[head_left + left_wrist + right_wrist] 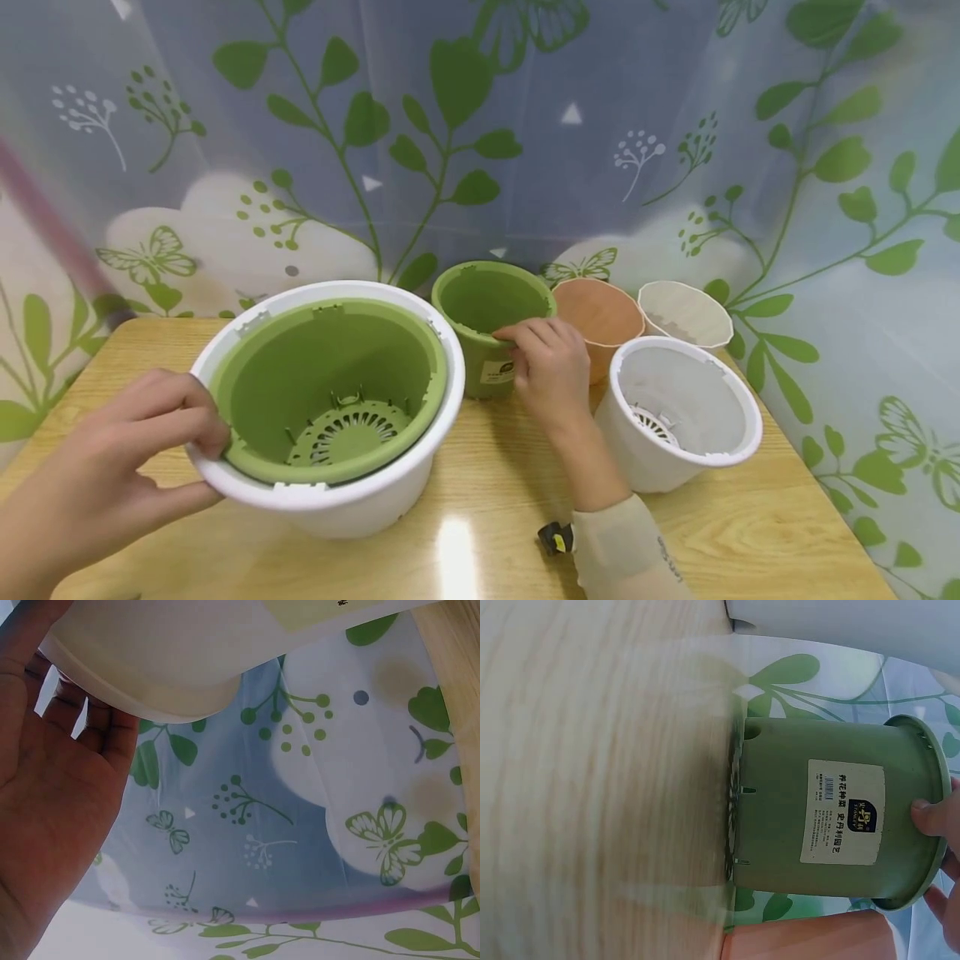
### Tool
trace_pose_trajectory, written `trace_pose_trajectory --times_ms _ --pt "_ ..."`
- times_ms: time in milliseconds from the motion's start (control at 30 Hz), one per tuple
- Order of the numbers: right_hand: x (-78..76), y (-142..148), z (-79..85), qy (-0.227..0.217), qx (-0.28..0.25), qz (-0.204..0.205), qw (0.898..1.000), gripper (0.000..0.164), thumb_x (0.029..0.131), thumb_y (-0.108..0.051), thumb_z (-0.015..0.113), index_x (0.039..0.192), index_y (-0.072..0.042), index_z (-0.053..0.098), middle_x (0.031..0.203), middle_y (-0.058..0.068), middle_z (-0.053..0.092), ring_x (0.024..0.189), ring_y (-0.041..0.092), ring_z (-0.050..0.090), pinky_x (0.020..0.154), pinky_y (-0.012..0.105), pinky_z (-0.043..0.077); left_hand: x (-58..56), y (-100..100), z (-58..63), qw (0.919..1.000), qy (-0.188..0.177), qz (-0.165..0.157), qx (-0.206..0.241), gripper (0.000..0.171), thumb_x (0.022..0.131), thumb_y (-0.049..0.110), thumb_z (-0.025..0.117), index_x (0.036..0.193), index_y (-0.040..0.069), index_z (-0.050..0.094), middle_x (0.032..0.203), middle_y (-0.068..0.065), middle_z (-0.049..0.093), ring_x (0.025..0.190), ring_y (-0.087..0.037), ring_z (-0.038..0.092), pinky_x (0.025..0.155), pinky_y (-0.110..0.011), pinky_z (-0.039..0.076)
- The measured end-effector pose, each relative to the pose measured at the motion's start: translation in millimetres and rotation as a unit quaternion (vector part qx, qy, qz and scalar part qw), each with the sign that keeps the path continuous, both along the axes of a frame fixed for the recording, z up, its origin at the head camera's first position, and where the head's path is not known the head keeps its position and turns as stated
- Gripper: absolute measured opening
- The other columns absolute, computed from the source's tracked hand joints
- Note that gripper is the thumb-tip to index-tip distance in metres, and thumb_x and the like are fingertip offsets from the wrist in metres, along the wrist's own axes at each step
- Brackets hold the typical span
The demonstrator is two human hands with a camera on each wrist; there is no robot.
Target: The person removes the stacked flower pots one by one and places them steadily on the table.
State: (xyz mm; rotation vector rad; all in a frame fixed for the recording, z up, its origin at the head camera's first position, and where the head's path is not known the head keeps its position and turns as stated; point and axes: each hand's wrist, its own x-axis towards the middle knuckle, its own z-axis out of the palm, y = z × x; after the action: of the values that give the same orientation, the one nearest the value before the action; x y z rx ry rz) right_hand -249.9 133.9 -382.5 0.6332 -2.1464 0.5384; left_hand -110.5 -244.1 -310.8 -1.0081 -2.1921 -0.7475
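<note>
My left hand (142,450) grips the near left rim of a large white pot (375,508), thumb below and fingers over the edge. Nested inside that pot is a large green pot (300,375) with a slotted bottom. In the left wrist view the white pot's outer wall (172,645) shows above my palm. With my right hand (551,367) I pinch the front rim of a smaller green pot (468,354), which stands behind. Its pale label (844,814) with printed characters faces the right wrist camera.
An orange pot (600,312) and a cream pot (693,308) stand at the back right. Closer in is a white pot (675,417) with a slotted base. A small black object (555,538) lies by my right sleeve on the wooden table (787,517). Leaf-patterned cloth (525,167) hangs behind.
</note>
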Motion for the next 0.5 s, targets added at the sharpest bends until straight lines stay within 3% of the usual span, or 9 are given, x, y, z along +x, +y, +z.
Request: trace_pose_trajectory --times_ms 333,500 --pt "-1.0 -1.0 -7.7 -0.005 0.004 0.002 1.0 0.026 0.084 0.005 0.065 0.09 -0.017 0.076 0.09 -0.002 0.074 0.089 0.022 0.065 0.093 0.041 0.05 0.2 1.2 -1.0 0.9999 0.002 -0.01 0.004 0.037 0.094 0.055 0.059 0.079 0.02 0.062 0.09 0.01 0.056 0.092 -0.002 0.045 0.087 -0.008 0.036" --pt "-3.7 -1.9 -9.9 -0.005 -0.001 -0.002 1.0 0.031 0.083 0.009 0.059 0.091 -0.016 0.076 0.091 -0.002 0.074 0.09 0.022 0.065 0.094 0.041 0.05 -1.5 0.3 -2.0 0.9998 0.003 -0.018 0.011 0.038 0.093 0.054 0.06 0.078 0.019 0.061 0.09 0.009 0.057 0.092 -0.003 0.045 0.088 -0.009 0.035"
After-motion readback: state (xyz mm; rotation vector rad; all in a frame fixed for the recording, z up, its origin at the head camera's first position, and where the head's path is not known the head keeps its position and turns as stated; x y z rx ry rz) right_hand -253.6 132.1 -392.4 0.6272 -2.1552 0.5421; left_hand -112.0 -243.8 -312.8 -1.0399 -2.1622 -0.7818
